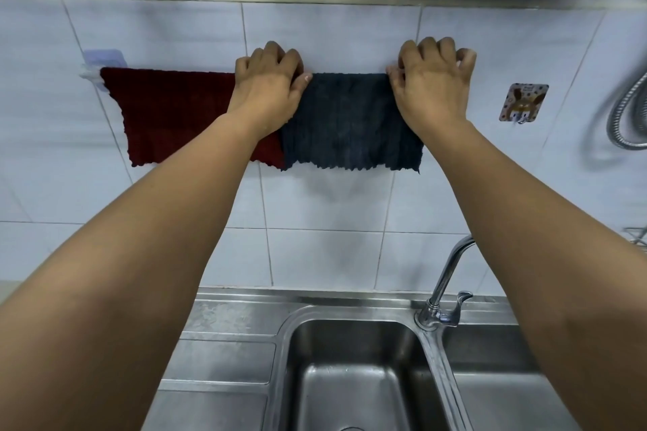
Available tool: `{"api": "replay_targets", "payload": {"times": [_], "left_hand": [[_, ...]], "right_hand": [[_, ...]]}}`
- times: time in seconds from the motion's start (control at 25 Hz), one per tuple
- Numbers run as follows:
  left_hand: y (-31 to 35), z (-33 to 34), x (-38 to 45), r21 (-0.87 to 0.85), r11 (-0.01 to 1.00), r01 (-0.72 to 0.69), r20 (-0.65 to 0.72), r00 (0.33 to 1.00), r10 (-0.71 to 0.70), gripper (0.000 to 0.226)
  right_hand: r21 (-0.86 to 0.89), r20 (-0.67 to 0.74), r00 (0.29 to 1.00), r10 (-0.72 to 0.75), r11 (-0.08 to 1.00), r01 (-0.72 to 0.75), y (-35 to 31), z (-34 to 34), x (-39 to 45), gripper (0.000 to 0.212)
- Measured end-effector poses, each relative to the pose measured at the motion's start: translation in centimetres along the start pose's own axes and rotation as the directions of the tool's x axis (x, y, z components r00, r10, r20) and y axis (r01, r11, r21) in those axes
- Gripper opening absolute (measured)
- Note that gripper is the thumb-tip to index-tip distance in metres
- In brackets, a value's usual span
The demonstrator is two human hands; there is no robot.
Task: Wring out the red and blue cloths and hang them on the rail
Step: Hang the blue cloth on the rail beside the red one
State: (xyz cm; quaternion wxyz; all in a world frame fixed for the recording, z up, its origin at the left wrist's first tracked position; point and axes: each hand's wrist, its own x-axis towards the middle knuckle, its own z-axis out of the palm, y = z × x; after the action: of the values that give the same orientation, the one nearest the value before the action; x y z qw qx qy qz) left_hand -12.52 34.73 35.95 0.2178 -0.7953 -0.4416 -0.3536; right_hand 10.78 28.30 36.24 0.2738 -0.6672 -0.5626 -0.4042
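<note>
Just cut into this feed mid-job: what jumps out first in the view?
Two bare arms reach up to the tiled wall, with the left hand and right hand gripping the top corners of the blue cloth draped over the rail. The red cloth already hangs beside it on the left, their edges meeting. Below sits a steel sink with its tap at the right.

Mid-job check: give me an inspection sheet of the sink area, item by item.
Surface: steel sink with a bare basin, tap off.
Job's things: red cloth and blue cloth both draped side by side over the rail.
Clutter: nothing seen.
Hands: left hand and right hand pinch the blue cloth's top corners.
Cables: metal shower hose looped at right.
Surroundings: white tiled wall, sticker hook.
</note>
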Motion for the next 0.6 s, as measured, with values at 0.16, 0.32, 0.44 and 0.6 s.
{"api": "replay_targets", "payload": {"times": [0.16, 0.32, 0.44, 0.6], "left_hand": [[-0.63, 0.35, -0.26, 0.014, 0.999, -0.040, -0.019, 0.999, 0.040, 0.040], [-0.65, 0.58, -0.34, 0.011, 0.999, -0.043, -0.044, 0.998, 0.043, 0.039], [-0.62, 0.69, -0.58, 0.031, 0.998, -0.051, -0.065, 0.996, 0.053, 0.038], [-0.78, 0.78, -0.68, 0.059, 0.998, -0.032, -0.067, 0.997, 0.035, 0.036]], "right_hand": [[0.051, -0.011, 1.000, 0.019, 0.999, -0.018, -0.24, 0.12, -0.42, 0.040], [0.057, -0.046, 0.999, 0.008, 0.998, -0.006, 0.22, 0.57, -0.45, 0.042], [0.051, -0.055, 0.998, 0.008, 0.999, -0.005, 0.36, 0.72, -0.56, 0.044], [0.063, -0.044, 0.999, 0.007, 0.998, -0.004, 0.52, 0.80, -0.56, 0.044]]}}
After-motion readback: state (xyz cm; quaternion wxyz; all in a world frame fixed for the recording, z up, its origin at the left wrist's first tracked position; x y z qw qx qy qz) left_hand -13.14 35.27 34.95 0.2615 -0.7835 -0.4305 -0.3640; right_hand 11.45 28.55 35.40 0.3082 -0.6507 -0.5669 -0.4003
